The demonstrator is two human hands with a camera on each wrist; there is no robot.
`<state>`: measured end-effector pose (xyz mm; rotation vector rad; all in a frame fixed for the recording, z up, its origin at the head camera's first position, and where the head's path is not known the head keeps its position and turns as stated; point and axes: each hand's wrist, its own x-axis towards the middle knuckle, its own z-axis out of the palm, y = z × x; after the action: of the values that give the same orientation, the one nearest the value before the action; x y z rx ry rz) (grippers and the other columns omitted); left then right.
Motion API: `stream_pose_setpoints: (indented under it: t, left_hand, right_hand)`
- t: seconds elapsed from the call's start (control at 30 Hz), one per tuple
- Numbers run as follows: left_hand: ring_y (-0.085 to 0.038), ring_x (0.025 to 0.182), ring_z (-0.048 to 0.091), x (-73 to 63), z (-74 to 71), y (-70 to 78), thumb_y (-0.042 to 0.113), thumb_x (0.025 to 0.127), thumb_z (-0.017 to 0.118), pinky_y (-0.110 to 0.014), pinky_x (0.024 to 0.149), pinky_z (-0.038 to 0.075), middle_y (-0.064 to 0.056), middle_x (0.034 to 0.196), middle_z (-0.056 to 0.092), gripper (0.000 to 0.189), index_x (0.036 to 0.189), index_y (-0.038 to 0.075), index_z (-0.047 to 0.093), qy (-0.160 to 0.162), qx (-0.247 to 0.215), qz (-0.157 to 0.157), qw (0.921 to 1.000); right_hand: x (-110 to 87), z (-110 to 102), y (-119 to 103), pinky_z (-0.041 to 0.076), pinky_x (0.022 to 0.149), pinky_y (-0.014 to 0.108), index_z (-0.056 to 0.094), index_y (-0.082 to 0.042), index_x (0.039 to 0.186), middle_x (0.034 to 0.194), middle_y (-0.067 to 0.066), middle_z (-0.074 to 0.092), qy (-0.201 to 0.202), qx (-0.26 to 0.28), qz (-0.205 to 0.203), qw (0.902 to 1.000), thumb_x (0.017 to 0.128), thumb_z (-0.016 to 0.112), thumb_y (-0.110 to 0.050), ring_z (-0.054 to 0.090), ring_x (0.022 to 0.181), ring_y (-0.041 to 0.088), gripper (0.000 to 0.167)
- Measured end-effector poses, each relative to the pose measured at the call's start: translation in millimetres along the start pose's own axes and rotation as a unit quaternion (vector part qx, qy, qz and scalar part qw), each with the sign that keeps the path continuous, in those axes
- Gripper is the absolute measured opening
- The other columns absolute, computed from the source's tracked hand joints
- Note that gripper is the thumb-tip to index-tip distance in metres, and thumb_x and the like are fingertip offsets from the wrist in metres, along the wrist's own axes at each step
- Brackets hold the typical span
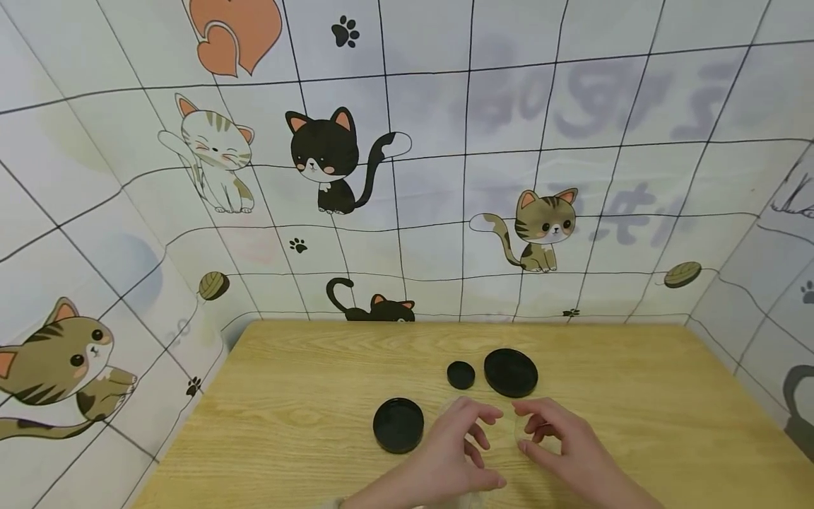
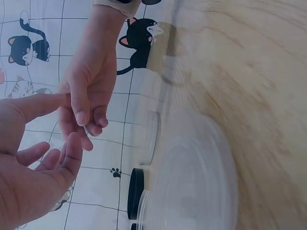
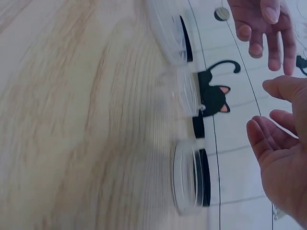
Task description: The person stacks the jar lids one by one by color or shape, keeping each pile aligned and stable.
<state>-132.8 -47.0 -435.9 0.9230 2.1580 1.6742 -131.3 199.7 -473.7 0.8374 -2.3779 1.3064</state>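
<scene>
My left hand [image 1: 445,452] and right hand [image 1: 569,445] face each other above the table, fingers loosely bent and apart, with nothing between them. In the left wrist view a large clear plastic jar [image 2: 199,177] stands near my left hand, with a smaller clear container [image 2: 152,136] farther on. The right wrist view has three clear containers: one large [image 3: 165,28], one small [image 3: 184,93], and one low and wide [image 3: 184,177]. Three round black lids lie around the hands: one left [image 1: 398,425], a small one [image 1: 461,375] behind, and a larger one [image 1: 511,372] beside it.
A wood-grain table [image 1: 286,410] carries everything. White cloth [image 1: 432,184] with cartoon cats and grid lines hangs behind it and at both sides. My hands hide much of the clear containers in the head view.
</scene>
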Motion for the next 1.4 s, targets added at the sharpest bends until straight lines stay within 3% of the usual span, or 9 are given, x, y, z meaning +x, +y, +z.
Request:
stream_pose_setpoints:
  t: [0.17,0.47,0.73,0.97,1.23,1.4]
  left_hand:
    - [-0.002,0.091,0.058,15.4,5.8,-3.6,0.0,0.079,0.087,-0.019,0.072,0.056,0.007,0.122,0.051,0.063,0.134,0.011,0.058,0.005,0.008,-0.018,0.9998]
    - [-0.018,0.09,0.065,39.7,7.4,-25.5,-0.002,0.078,0.087,-0.02,0.074,0.055,0.003,0.116,0.054,0.054,0.124,0.011,0.063,0.068,-0.025,-0.048,0.9962]
    - [-0.015,0.087,0.065,44.5,7.9,-41.6,-0.008,0.076,0.086,-0.02,0.071,0.056,-0.006,0.123,0.057,0.058,0.127,0.003,0.062,0.047,-0.028,-0.078,0.9955]
    - [-0.003,0.083,0.064,53.0,13.0,-47.6,-0.008,0.072,0.088,-0.02,0.068,0.056,-0.007,0.123,0.062,0.063,0.129,0.001,0.062,0.03,-0.002,-0.09,0.9955]
    - [-0.002,0.076,0.064,65.5,21.8,-48.6,-0.006,0.072,0.089,-0.019,0.061,0.053,-0.004,0.125,0.062,0.07,0.135,0.002,0.06,0.016,0.028,-0.109,0.9936]
    - [-0.002,0.076,0.063,68.1,28.6,-50.8,-0.007,0.072,0.089,-0.02,0.058,0.053,-0.003,0.124,0.06,0.071,0.135,0.002,0.059,0.007,0.04,-0.113,0.9927]
  right_hand:
    - [-9.7,-16.6,5.9,0.055,0.068,0.023,0.067,-0.007,0.125,0.11,-0.01,0.064,0.034,-0.03,0.038,0.9982,0.081,0.081,0.008,0.062,0.081,0.01,0.049]
    - [-21.8,-33.4,22.0,0.052,0.069,0.017,0.067,-0.002,0.126,0.109,-0.005,0.066,0.055,-0.048,0.071,0.9948,0.079,0.083,0.007,0.062,0.081,0.01,0.051]
    - [-28.3,-37.6,29.7,0.053,0.067,0.02,0.064,0.003,0.128,0.11,0.009,0.066,0.043,-0.058,0.126,0.9894,0.078,0.086,0.002,0.061,0.081,0.009,0.055]
    - [-34.0,-41.7,33.6,0.055,0.07,0.025,0.046,0.008,0.144,0.126,0.021,0.057,-0.009,-0.047,0.214,0.9757,0.077,0.09,-0.009,0.057,0.084,0.006,0.082]
    - [-39.2,-36.0,43.7,0.053,0.069,0.024,0.046,0.013,0.141,0.121,0.018,0.059,-0.024,-0.037,0.208,0.9772,0.073,0.092,-0.007,0.055,0.082,0.004,0.085]
    - [-38.8,-35.8,47.0,0.053,0.071,0.024,0.046,0.014,0.141,0.12,0.017,0.06,-0.044,-0.03,0.228,0.9721,0.073,0.093,-0.007,0.055,0.084,0.005,0.085]
